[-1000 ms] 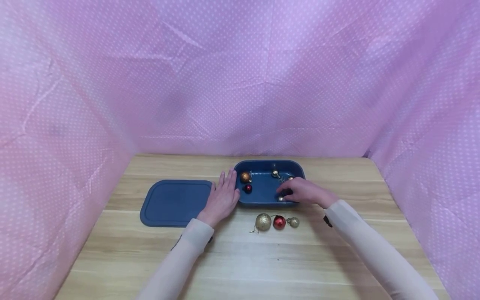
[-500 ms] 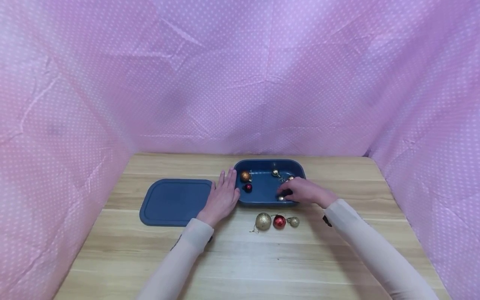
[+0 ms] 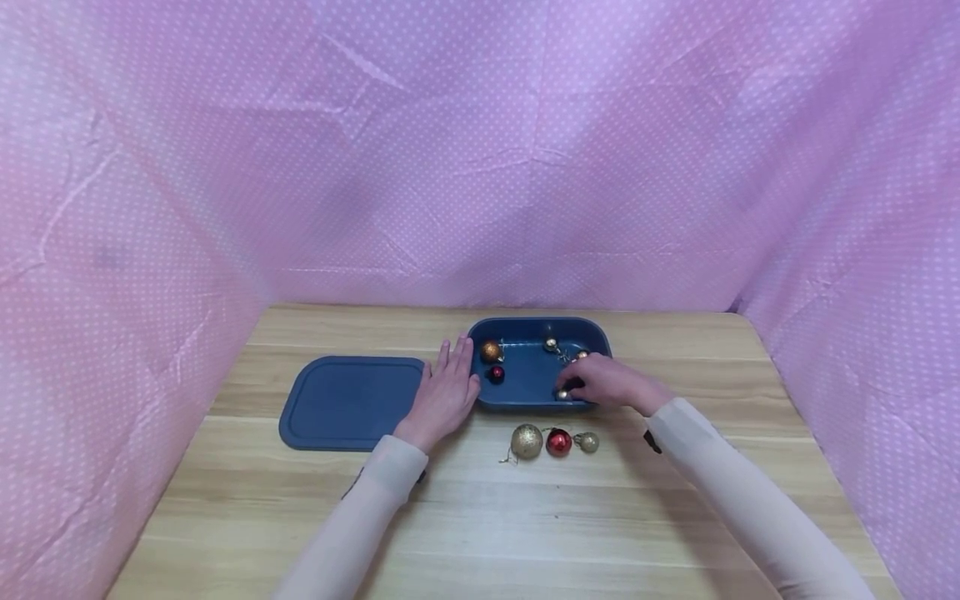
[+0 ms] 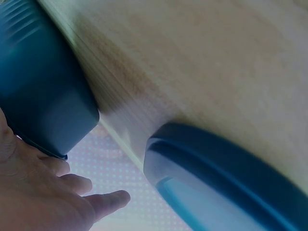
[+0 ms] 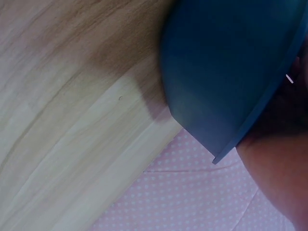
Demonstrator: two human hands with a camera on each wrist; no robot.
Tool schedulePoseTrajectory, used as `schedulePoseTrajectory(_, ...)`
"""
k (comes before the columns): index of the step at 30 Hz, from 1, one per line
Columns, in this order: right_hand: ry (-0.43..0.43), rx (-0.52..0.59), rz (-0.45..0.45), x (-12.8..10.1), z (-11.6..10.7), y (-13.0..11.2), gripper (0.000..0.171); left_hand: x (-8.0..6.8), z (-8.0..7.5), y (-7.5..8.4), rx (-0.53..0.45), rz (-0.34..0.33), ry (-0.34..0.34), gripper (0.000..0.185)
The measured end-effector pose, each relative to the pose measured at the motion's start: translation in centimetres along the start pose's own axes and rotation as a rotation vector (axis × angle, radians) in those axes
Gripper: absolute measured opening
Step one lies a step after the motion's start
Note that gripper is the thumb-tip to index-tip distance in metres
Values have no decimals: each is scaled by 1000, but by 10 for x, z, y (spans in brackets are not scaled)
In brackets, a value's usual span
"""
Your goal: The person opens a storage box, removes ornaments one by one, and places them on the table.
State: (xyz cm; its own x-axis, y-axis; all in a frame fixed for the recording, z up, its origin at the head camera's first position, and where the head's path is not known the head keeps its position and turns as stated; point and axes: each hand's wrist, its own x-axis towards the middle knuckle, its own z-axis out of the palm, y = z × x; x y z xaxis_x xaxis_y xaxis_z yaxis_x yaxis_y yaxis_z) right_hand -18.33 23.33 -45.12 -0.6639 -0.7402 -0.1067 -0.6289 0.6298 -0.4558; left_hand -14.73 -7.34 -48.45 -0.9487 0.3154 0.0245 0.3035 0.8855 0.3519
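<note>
Container: dark blue rectangular plastic tub (image 3: 525,327) at table's far middle, small baubles inside.
Right hand (image 3: 609,382): reaching in at near right corner, fingers curled; grip unclear.
Left hand (image 3: 444,395): fingers straight, against tub's left wall.
Beside: flat blue lid (image 3: 348,403).

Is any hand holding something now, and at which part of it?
Left hand only rests flat against the box. Right hand reaches into it; whether its fingers hold anything cannot be told.
</note>
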Motion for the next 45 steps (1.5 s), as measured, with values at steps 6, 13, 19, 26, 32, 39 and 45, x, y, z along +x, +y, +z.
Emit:
schedulePoseTrajectory(6,35,45,38,-3,-3,-3,17,1,0,0,5,-3,-5,65)
schedulePoseTrajectory(13,105,76,64,-8,-7,-5,21,2,0,-1,7,1,4,65)
schedulePoseTrajectory(19,173,132,76,-12,-10,-7,24,1,-1,-1,8,5,1,65)
schedulePoseTrajectory(26,227,159,83,-17,-13,-14,25,1,-1,-1,-7,4,3,65)
schedulePoseTrajectory(32,304,175,75,-25,-16,-22,23,2,0,-1,-12,0,-1,65)
schedulePoseTrajectory(39,358,191,73,-33,-16,-31,23,2,0,-1,-20,11,18,64)
schedulePoseTrajectory(45,388,174,69,-42,-15,-37,27,-1,-2,0,-12,8,5,64)
